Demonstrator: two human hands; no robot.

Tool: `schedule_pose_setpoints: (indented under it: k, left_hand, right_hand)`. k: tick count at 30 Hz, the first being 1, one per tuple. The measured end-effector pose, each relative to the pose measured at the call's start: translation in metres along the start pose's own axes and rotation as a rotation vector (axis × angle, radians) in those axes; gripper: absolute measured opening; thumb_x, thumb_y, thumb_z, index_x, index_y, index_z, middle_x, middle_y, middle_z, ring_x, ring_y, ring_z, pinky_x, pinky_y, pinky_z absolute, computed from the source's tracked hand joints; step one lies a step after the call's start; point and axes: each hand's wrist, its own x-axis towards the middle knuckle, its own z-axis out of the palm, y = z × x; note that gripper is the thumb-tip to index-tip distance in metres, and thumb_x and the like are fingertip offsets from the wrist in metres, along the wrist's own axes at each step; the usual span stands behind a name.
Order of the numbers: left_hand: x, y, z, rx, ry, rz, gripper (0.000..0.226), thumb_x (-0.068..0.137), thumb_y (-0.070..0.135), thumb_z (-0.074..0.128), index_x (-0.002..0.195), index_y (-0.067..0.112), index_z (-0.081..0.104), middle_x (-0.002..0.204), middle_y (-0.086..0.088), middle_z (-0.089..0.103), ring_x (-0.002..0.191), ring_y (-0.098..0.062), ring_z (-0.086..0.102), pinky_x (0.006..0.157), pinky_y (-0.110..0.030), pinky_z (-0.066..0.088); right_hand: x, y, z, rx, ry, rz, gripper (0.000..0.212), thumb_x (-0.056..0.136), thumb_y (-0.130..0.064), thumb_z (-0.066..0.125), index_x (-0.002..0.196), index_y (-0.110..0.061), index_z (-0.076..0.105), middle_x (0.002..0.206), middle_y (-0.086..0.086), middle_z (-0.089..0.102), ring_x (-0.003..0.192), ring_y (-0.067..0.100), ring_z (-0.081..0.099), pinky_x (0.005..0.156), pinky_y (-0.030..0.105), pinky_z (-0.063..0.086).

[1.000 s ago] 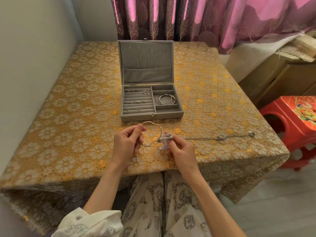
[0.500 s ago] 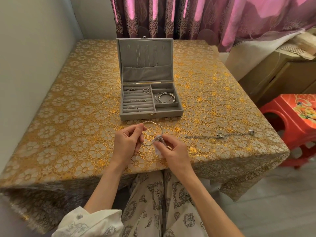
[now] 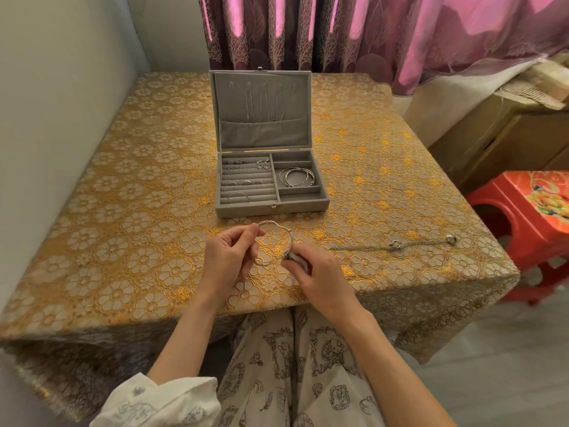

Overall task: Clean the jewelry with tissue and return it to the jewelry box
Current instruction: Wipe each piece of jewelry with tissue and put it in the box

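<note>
While the left hand (image 3: 229,260) holds one side of a silver bangle (image 3: 275,233) between its thumb and fingers, the right hand (image 3: 314,272) pinches a small wad of white tissue (image 3: 295,257) around the other side of it. The two hands are close together, just above the near edge of the table (image 3: 123,211). The bangle is a thin twisted ring, held up off the gold flowered tablecloth (image 3: 385,180).

Just behind the hands sits a gray jewelry box (image 3: 271,208) with its lid (image 3: 261,84) standing open. Thin chains (image 3: 261,106) hang inside the lid. On the left side of the box, small rings (image 3: 235,163) sit in soft rows, and one bigger ring (image 3: 238,197) lies in a row near the front. On the right side, a few silver bangles in the box (image 3: 297,177) lie together in a square space.

To the right of the hands, a silver chain bracelet (image 3: 394,245) lies stretched out on the cloth, well apart from the box. A red plastic stool (image 3: 523,223) stands on the floor past the table's right edge. Purple curtains (image 3: 369,32) hang behind the table. The person's white sleeve (image 3: 160,402) shows at the bottom.
</note>
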Motion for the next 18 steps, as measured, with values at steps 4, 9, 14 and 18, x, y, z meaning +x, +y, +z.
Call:
schedule_pose_setpoints:
  k: [4, 9, 14, 18]
  left_hand:
    - [0.005, 0.002, 0.0, 0.039, -0.007, -0.034, 0.02, 0.092, 0.023, 0.054, 0.096, 0.008, 0.066, 0.058, -0.002, 0.057, 0.038, -0.01, 0.042, 0.036, -0.015, 0.033]
    - [0.003, 0.002, 0.012, 0.47, 0.065, 0.117, 0.014, 0.091, 0.02, 0.057, 0.104, 0.021, 0.053, 0.079, 0.002, 0.061, 0.061, -0.008, 0.055, 0.055, -0.019, 0.045]
    - [-0.014, -0.007, 0.016, 0.892, 0.081, 0.274, 0.007, 0.087, 0.021, 0.061, 0.092, 0.023, 0.065, 0.098, 0.004, 0.046, 0.097, -0.01, 0.035, 0.085, -0.022, 0.029]
    - [-0.026, -0.006, 0.021, 0.873, -0.109, 0.181, 0.024, 0.09, 0.04, 0.051, 0.098, 0.026, 0.069, 0.092, 0.011, 0.058, 0.095, -0.009, 0.041, 0.089, -0.032, 0.032]
  right_hand:
    - [-0.001, 0.001, -0.004, 0.07, 0.003, 0.058, 0.004, 0.086, -0.011, 0.062, 0.082, -0.009, 0.063, 0.071, -0.007, 0.057, 0.067, 0.008, 0.05, 0.058, 0.015, 0.036]
    - [-0.001, 0.003, -0.014, 0.191, -0.046, 0.241, 0.007, 0.086, -0.014, 0.06, 0.084, -0.013, 0.067, 0.076, 0.003, 0.067, 0.061, 0.008, 0.058, 0.055, 0.022, 0.047]
    - [-0.001, 0.004, -0.017, 0.283, -0.166, 0.336, 0.007, 0.086, -0.012, 0.061, 0.084, -0.009, 0.067, 0.075, 0.005, 0.069, 0.062, 0.012, 0.063, 0.058, 0.022, 0.051]
    - [-0.003, 0.006, -0.015, 0.283, -0.189, 0.355, 0.009, 0.087, -0.014, 0.061, 0.086, -0.007, 0.067, 0.073, 0.009, 0.068, 0.062, 0.014, 0.064, 0.06, 0.025, 0.052]
